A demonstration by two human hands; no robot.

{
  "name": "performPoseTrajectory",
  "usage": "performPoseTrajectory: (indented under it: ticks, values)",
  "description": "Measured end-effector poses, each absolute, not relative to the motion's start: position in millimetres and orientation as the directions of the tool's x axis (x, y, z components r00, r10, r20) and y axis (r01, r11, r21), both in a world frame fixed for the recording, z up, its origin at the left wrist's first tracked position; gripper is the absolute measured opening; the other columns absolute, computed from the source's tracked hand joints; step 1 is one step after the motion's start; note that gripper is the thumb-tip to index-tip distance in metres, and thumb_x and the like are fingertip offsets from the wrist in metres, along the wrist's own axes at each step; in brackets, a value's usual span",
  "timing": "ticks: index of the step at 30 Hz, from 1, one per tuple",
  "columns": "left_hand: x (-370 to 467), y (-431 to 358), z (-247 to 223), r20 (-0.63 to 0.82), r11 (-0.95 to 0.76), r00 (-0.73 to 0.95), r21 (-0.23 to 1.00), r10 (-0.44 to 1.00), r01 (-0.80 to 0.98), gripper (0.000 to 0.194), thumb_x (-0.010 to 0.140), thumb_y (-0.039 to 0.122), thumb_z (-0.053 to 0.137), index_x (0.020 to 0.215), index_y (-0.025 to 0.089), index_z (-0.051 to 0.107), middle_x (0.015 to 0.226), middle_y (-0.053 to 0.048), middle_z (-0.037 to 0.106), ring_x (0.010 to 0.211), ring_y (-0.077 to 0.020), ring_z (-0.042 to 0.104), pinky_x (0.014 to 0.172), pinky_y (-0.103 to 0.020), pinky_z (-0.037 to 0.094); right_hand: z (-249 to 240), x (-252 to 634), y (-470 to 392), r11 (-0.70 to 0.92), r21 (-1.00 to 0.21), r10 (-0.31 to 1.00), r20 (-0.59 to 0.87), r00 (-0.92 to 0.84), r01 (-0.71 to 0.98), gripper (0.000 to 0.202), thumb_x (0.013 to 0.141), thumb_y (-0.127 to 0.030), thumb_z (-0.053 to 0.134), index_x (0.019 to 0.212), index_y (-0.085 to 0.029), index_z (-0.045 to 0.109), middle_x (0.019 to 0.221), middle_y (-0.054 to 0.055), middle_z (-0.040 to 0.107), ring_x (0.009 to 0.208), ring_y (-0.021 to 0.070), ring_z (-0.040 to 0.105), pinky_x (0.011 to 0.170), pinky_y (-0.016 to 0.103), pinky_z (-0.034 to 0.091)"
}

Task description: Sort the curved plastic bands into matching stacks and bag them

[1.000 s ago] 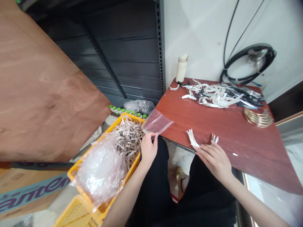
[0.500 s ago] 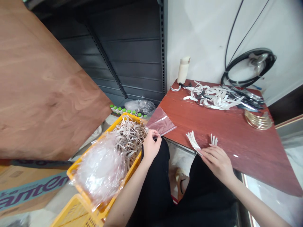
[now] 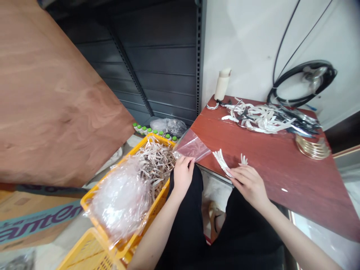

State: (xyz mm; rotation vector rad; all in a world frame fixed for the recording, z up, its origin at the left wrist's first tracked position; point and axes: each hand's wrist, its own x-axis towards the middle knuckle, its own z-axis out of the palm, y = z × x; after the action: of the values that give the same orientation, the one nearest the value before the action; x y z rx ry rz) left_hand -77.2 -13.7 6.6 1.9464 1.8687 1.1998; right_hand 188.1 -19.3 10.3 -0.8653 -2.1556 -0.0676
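My left hand (image 3: 183, 175) pinches the edge of a clear plastic bag (image 3: 192, 145), which lies flat over the near left corner of the red-brown table (image 3: 303, 187). Fingers closed, my right hand (image 3: 249, 183) holds a bundle of thin white curved strips (image 3: 222, 162) just above the table's front edge. The strips' ends stick out on both sides of the fingers, and their middle is hidden by the hand. A short gap separates the bundle from the bag.
On my left stands a yellow basket (image 3: 131, 255) with curved metallic strips (image 3: 157, 161) and a pile of clear bags (image 3: 120, 202). At the table's back lie white and black strips (image 3: 264, 116), golden curved pieces (image 3: 312, 147) and a whitish bottle (image 3: 222, 84).
My right hand has moved left with the white strips, closer to the bag. The left hand keeps its grip on the bag. The view has shifted slightly.
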Motion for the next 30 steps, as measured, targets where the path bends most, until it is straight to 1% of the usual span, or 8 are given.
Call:
performPoseTrajectory:
  ticks: [5,8,11,14,20,23,26,30]
  values:
    - [-73.9,-12.2,7.9,0.414,-0.181,-0.085,0.563,0.906,0.806,0.015,0.096,0.021,0.052,0.095,0.021,0.067,0.092,-0.004,0.067,0.088,-0.0182,0.065,0.083,-0.03,0.05,15.0,170.2,-13.2,0.844,-0.23,0.493,0.689,-0.531,0.484,0.029,0.089,-0.013,0.065,0.116,-0.022,0.068,0.097,0.005,0.073,0.09,0.0192,0.066,0.096,0.044,0.05]
    - [-72.4,-13.5,8.3,0.415,-0.193,-0.052,0.527,0.908,0.828,0.017,0.098,0.021,0.05,0.106,0.021,0.065,0.097,-0.005,0.066,0.092,-0.019,0.065,0.085,-0.031,0.05,13.5,165.9,-11.1,0.869,-0.235,0.472,0.657,-0.587,0.436,0.028,0.09,-0.012,0.064,0.116,-0.021,0.067,0.097,0.005,0.073,0.09,0.0185,0.065,0.096,0.044,0.05]
    - [-71.8,-16.1,7.7,0.412,-0.199,-0.029,0.498,0.911,0.844,0.019,0.097,0.025,0.053,0.111,0.021,0.064,0.1,-0.006,0.064,0.094,-0.0199,0.063,0.086,-0.032,0.05,7.7,168.7,-9.1,0.856,-0.232,0.491,0.646,-0.584,0.462,0.029,0.09,-0.012,0.064,0.118,-0.021,0.066,0.098,0.005,0.073,0.091,0.0189,0.065,0.096,0.044,0.049]
    - [-71.7,-18.4,7.2,0.401,-0.199,-0.016,0.488,0.916,0.85,0.015,0.097,0.023,0.053,0.099,0.022,0.067,0.095,-0.005,0.062,0.09,-0.0183,0.061,0.085,-0.031,0.049,1.1,173.1,-7.8,0.813,-0.227,0.535,0.653,-0.536,0.536,0.03,0.09,-0.013,0.064,0.119,-0.022,0.066,0.098,0.005,0.073,0.091,0.0205,0.064,0.096,0.046,0.049]
    - [-73.6,-16.1,11.4,0.375,-0.167,-0.065,0.554,0.925,0.815,0.012,0.094,0.018,0.056,0.087,0.02,0.065,0.09,-0.003,0.061,0.088,-0.0173,0.06,0.084,-0.03,0.047,-3.3,173.5,-8.2,0.75,-0.235,0.584,0.673,-0.454,0.618,0.031,0.09,-0.012,0.064,0.119,-0.021,0.066,0.096,0.005,0.073,0.089,0.0216,0.063,0.093,0.046,0.05]
    - [-75.0,-9.9,15.6,0.35,-0.135,-0.115,0.613,0.93,0.778,0.01,0.089,0.018,0.062,0.079,0.02,0.062,0.088,-0.001,0.06,0.088,-0.0168,0.061,0.083,-0.029,0.046,1.8,174.6,-10.5,0.768,-0.25,0.561,0.707,-0.431,0.59,0.033,0.089,-0.011,0.064,0.12,-0.023,0.065,0.096,0.005,0.073,0.088,0.0209,0.064,0.094,0.046,0.049]
    - [-75.5,-2.5,18.9,0.308,-0.11,-0.137,0.666,0.942,0.738,0.011,0.086,0.018,0.065,0.077,0.021,0.061,0.087,0.0,0.064,0.087,-0.0165,0.063,0.082,-0.029,0.046,11.3,175.1,-12.6,0.842,-0.227,0.492,0.694,-0.525,0.489,0.033,0.09,-0.011,0.064,0.121,-0.024,0.065,0.099,0.005,0.073,0.092,0.0202,0.064,0.096,0.046,0.048]
    - [-74.5,4.4,20.4,0.237,-0.074,-0.145,0.722,0.961,0.688,0.008,0.085,0.018,0.064,0.079,0.023,0.061,0.084,0.003,0.071,0.085,-0.015,0.067,0.082,-0.029,0.046,19.7,171.6,-9.3,0.887,-0.215,0.448,0.614,-0.65,0.408,0.03,0.093,-0.012,0.06,0.121,-0.021,0.065,0.1,0.005,0.072,0.092,0.0178,0.064,0.097,0.044,0.048]
